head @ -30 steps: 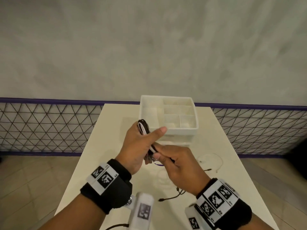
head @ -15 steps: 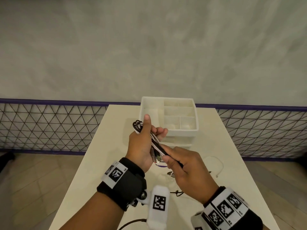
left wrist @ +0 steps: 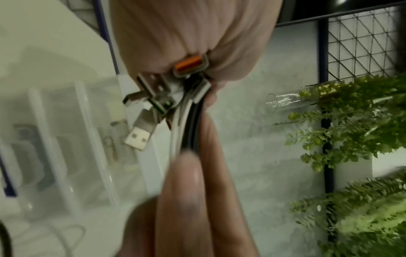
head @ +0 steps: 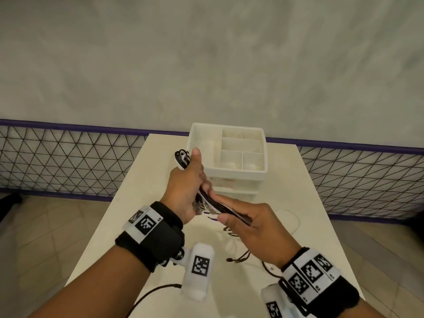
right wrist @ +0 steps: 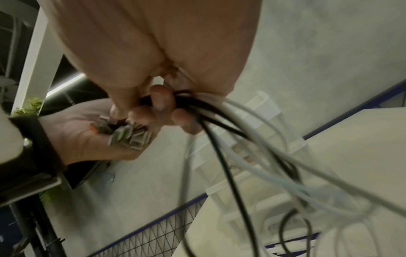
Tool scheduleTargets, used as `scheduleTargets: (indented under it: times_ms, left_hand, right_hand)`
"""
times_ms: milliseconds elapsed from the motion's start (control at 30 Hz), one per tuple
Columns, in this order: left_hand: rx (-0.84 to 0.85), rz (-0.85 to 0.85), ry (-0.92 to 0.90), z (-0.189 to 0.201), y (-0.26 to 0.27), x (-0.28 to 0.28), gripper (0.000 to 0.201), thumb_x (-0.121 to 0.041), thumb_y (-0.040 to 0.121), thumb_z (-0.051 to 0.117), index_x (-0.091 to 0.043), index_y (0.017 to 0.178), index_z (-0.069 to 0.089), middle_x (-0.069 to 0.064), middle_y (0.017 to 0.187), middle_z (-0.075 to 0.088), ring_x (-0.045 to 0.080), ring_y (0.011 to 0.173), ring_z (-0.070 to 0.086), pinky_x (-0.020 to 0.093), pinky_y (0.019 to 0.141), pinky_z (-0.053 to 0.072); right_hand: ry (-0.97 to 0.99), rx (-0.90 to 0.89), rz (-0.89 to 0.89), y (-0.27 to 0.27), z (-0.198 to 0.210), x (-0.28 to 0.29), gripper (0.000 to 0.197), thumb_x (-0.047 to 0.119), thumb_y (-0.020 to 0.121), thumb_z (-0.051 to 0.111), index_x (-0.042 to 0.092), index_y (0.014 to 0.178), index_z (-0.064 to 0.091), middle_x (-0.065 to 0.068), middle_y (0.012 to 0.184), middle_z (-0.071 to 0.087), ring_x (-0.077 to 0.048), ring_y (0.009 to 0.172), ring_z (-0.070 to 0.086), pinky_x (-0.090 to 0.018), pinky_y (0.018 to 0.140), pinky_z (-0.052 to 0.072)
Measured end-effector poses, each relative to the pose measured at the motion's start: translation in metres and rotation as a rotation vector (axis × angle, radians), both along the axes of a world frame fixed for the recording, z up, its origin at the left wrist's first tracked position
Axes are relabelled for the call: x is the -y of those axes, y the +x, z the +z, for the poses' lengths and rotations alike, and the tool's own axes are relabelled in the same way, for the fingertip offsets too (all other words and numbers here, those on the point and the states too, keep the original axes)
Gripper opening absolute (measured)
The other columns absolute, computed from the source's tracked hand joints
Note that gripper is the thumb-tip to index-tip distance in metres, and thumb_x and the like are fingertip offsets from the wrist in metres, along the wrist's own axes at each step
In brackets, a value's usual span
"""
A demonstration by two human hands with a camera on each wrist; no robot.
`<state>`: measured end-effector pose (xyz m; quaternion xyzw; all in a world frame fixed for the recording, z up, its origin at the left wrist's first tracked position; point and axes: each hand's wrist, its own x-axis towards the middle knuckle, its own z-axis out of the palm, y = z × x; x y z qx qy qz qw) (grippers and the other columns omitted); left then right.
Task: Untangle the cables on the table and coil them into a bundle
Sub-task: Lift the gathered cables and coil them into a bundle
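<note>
A bundle of black and white cables [head: 207, 198] runs between both hands above the table [head: 128, 203]. My left hand [head: 187, 182] grips the folded loops [head: 181, 158], with its thumb laid along them and the loop ends sticking out past it. My right hand [head: 238, 216] pinches the same strands lower down. Several USB plugs [left wrist: 151, 97] cluster below the left palm, also seen as plugs [right wrist: 125, 135] in the right wrist view. Loose black and white cables [right wrist: 252, 156] trail from the right hand down to the table.
A white divided organizer box [head: 229, 152] stands on the far middle of the table, right behind the hands. Loose cable ends [head: 238, 259] and a white cable loop [head: 293, 219] lie on the table below and right of the hands. A wire mesh fence [head: 68, 161] runs behind.
My left hand has turned so the thumb points up along the loops. The right hand has slid a little down and right along the strands.
</note>
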<state>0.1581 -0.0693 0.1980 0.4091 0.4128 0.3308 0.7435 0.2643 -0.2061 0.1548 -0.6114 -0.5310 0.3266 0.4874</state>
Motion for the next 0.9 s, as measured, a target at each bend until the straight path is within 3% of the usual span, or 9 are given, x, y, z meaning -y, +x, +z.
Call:
scheduleTargets:
  times_ms: [33,100,167,233,333,433,600,733,900]
  left_hand:
    - [-0.010,0.022,0.016,0.001,-0.006,-0.008,0.050,-0.053,0.094,0.056,-0.017,0.060,0.045,-0.003,0.040,0.039,0.015,0.036,0.044,0.029,0.054,0.043]
    - [-0.070,-0.031,0.079,0.001,-0.022,-0.022,0.048,-0.050,0.095,0.057,-0.017,0.062,0.046,-0.004,0.042,0.037,0.015,0.036,0.039,0.030,0.051,0.041]
    - [-0.234,-0.266,0.194,-0.001,-0.034,-0.028,0.045,-0.049,0.094,0.059,-0.015,0.066,0.048,-0.004,0.043,0.039,0.013,0.038,0.038,0.030,0.050,0.041]
    - [-0.415,-0.555,0.328,-0.004,-0.038,-0.021,0.045,-0.050,0.093,0.060,-0.014,0.068,0.049,-0.003,0.048,0.041,0.012,0.038,0.035,0.026,0.045,0.038]
    - [-0.448,-0.859,0.452,-0.009,-0.037,-0.009,0.042,-0.049,0.088,0.066,-0.011,0.076,0.053,-0.004,0.053,0.046,0.010,0.043,0.035,0.021,0.045,0.035]
    - [-0.401,-1.007,0.581,-0.020,-0.042,-0.006,0.025,-0.029,0.079,0.082,-0.017,0.086,0.061,-0.008,0.068,0.059,0.004,0.058,0.053,0.017,0.060,0.042]
    - [-0.573,-0.895,0.631,-0.038,-0.059,-0.030,0.017,-0.037,0.087,0.065,-0.021,0.081,0.067,-0.003,0.069,0.073,0.017,0.062,0.060,0.039,0.059,0.050]
    - [-0.344,-0.647,0.339,-0.040,-0.083,-0.058,0.026,-0.032,0.096,0.062,-0.009,0.083,0.063,-0.003,0.049,0.055,0.024,0.062,0.065,0.037,0.067,0.046]
    - [-0.111,-0.348,0.084,-0.040,-0.089,-0.066,0.032,-0.036,0.089,0.071,-0.013,0.073,0.055,0.001,0.047,0.040,0.021,0.047,0.051,0.031,0.058,0.041]
  right_hand:
    - [-0.040,0.010,-0.009,0.005,0.000,0.005,0.035,0.024,0.094,0.066,0.031,0.128,0.067,0.016,0.120,0.073,-0.003,0.114,0.067,-0.026,0.100,0.052]
    - [-0.117,0.032,-0.039,0.015,0.003,0.012,0.021,0.024,0.093,0.066,0.024,0.112,0.077,0.018,0.086,0.077,0.002,0.079,0.070,-0.021,0.075,0.057]
    - [-0.194,0.051,-0.019,0.021,0.003,0.011,0.017,0.020,0.093,0.067,0.009,0.096,0.078,0.018,0.054,0.059,0.003,0.049,0.052,-0.011,0.054,0.041]
    - [-0.247,0.125,0.043,0.016,0.009,0.003,0.012,0.017,0.092,0.069,0.012,0.090,0.080,0.017,0.052,0.057,0.002,0.046,0.048,-0.010,0.053,0.037]
    - [-0.208,0.239,0.108,0.007,0.014,-0.017,0.029,0.014,0.089,0.072,0.039,0.075,0.076,0.017,0.065,0.069,0.001,0.060,0.060,-0.024,0.061,0.051]
    - [-0.233,0.330,0.085,0.003,0.013,-0.033,0.024,0.013,0.084,0.067,0.033,0.077,0.078,0.007,0.073,0.076,-0.014,0.065,0.070,-0.037,0.065,0.057]
    - [-0.242,0.291,0.046,0.000,0.021,-0.053,0.010,0.026,0.087,0.074,0.020,0.081,0.079,-0.006,0.066,0.069,-0.008,0.052,0.050,-0.024,0.053,0.042]
    - [-0.225,0.170,-0.045,0.013,0.023,-0.053,0.017,0.036,0.091,0.065,0.026,0.094,0.079,0.009,0.058,0.057,-0.011,0.054,0.042,-0.021,0.056,0.038]
    - [-0.019,0.186,-0.149,-0.010,0.005,-0.069,0.029,0.018,0.103,0.051,0.039,0.102,0.071,0.016,0.062,0.053,-0.001,0.061,0.049,-0.016,0.067,0.040]
